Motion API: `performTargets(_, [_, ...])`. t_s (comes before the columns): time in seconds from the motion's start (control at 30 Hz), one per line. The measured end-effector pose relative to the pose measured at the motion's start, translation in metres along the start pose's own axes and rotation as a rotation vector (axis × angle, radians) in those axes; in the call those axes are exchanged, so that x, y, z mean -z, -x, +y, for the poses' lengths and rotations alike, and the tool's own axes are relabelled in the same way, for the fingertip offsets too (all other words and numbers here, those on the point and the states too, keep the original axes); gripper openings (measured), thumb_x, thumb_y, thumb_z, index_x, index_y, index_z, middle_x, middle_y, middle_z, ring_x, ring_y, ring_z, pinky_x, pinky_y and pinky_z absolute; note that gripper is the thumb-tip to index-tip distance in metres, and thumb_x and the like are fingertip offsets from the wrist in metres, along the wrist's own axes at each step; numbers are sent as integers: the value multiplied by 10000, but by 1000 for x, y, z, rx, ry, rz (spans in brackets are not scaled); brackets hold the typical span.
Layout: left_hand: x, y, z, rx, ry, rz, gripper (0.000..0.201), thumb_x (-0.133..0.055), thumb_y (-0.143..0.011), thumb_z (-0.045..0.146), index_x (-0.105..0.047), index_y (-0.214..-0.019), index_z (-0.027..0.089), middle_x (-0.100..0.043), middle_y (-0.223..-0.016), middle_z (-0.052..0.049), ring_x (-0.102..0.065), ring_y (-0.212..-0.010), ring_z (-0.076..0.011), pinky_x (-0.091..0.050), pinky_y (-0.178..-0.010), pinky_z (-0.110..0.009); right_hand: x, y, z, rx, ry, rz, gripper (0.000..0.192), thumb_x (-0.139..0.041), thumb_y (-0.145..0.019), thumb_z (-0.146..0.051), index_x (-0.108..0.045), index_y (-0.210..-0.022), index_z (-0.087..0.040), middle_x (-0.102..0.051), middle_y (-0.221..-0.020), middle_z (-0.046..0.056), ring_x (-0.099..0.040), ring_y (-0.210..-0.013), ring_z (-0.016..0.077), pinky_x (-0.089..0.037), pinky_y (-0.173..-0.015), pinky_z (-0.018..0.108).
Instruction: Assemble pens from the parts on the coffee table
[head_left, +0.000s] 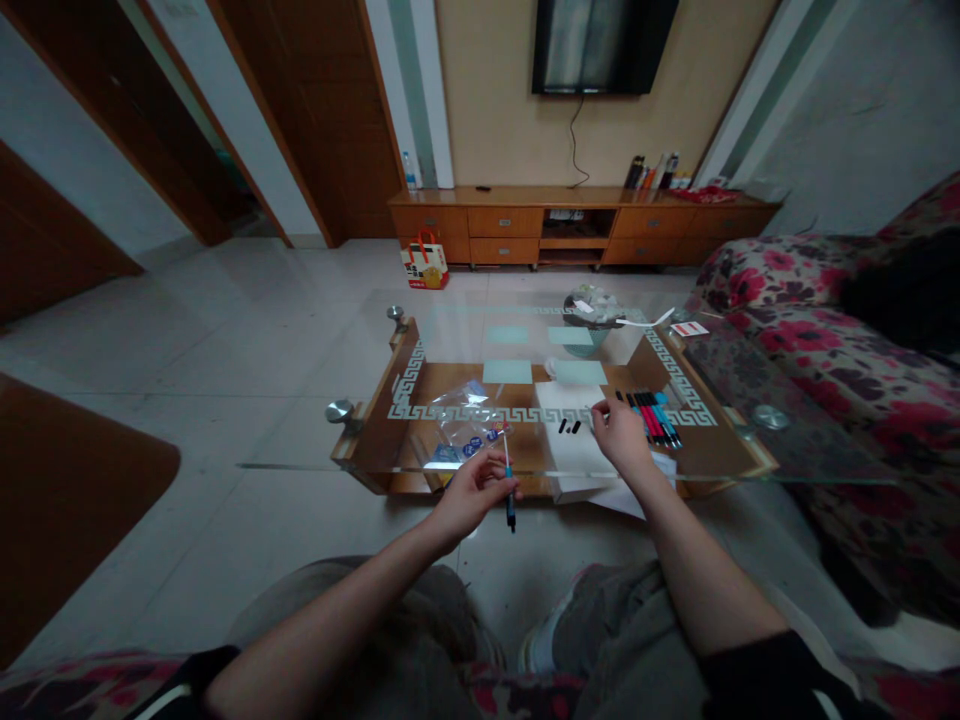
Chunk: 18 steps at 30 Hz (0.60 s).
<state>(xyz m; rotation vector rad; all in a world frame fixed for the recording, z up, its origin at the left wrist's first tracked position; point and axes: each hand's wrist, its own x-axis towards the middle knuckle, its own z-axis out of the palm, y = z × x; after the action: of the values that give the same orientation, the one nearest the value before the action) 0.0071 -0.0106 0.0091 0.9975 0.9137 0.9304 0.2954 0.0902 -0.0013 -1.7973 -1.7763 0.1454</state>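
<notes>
My left hand (472, 490) holds a thin pen (509, 490) upright at the near edge of a glass coffee table (450, 330), its dark tip pointing down. My right hand (619, 432) rests on the glass over a white sheet of paper (571, 440), fingers pinched together near two small black pieces (569, 427) that lie on the sheet. Whether the fingers hold anything is not clear. Just right of that hand lies a row of red, black and blue pens (654, 416). A clear plastic bag with blue labels (466, 430) lies left of the paper.
A glass bowl (592, 310) and a small red-and-white card (688, 328) sit at the table's far side. A floral sofa (825, 340) runs along the right. Beyond are a wooden TV cabinet (577, 225), a gift bag (424, 262) on the tiled floor, and a wall-mounted screen (600, 45).
</notes>
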Motion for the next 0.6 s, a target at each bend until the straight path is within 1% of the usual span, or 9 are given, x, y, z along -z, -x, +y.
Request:
performTargets(0.07, [0,-1,-1,1,6,-5,433,-791,-764,356,-523,-1061,192,-651,-844,-6,-706,-804,-186,-549,-800,-337,13,0,-6,-71,-119,67,176,-565,-879,-270,-688,-920,-151,-711,-833,100,-651,-746,227,-491,-747,344])
performTargets(0.13, [0,-1,-3,2,11,-13,432,-793,-761,356,-529,-1059,189,-650,-851,-6,-705,-793,-184,-548,-793,-334,24,4,-15,-96,-279,82,199,-610,-861,-338,-687,-903,-160,-724,-850,96,-661,-746,220,-504,-733,337])
performTargets(0.2, [-1,-1,-5,2,10,-20,430,-797,-755,355,-537,-1052,185,-649,-858,-9,-702,-787,-181,-546,-784,-330,30,12,-27,-92,-467,26,234,-658,-828,-391,-685,-866,-162,-728,-847,95,-664,-746,214,-514,-712,329])
performTargets(0.3, [-2,0,-7,6,-16,-47,427,-811,-738,350,-564,-1040,177,-648,-854,-11,-691,-761,-169,-539,-763,-313,31,29,-46,-87,-715,-115,266,-705,-790,-423,-683,-847,-164,-720,-802,76,-647,-707,191,-516,-669,311])
performTargets(0.37, [-3,1,-6,16,-43,-80,420,-814,-735,345,-588,-1043,168,-647,-840,-12,-683,-737,-159,-526,-742,-295,28,39,-57,-74,-784,-221,253,-717,-776,-407,-700,-867,-171,-725,-825,66,-646,-731,184,-517,-685,308])
performTargets(0.43, [-3,1,-6,27,-66,-107,419,-812,-738,346,-611,-1056,161,-646,-822,-13,-679,-726,-157,-516,-728,-285,26,46,-66,-71,-804,-292,226,-705,-781,-382,-720,-880,-180,-736,-871,62,-656,-777,185,-520,-722,315])
performTargets(0.6, [-3,2,-6,29,-102,-117,445,-824,-717,359,-660,-1075,152,-652,-804,-22,-671,-707,-164,-519,-712,-295,24,52,-73,-30,-813,-358,213,-649,-827,-361,-746,-943,-211,-750,-971,53,-673,-883,197,-522,-816,347])
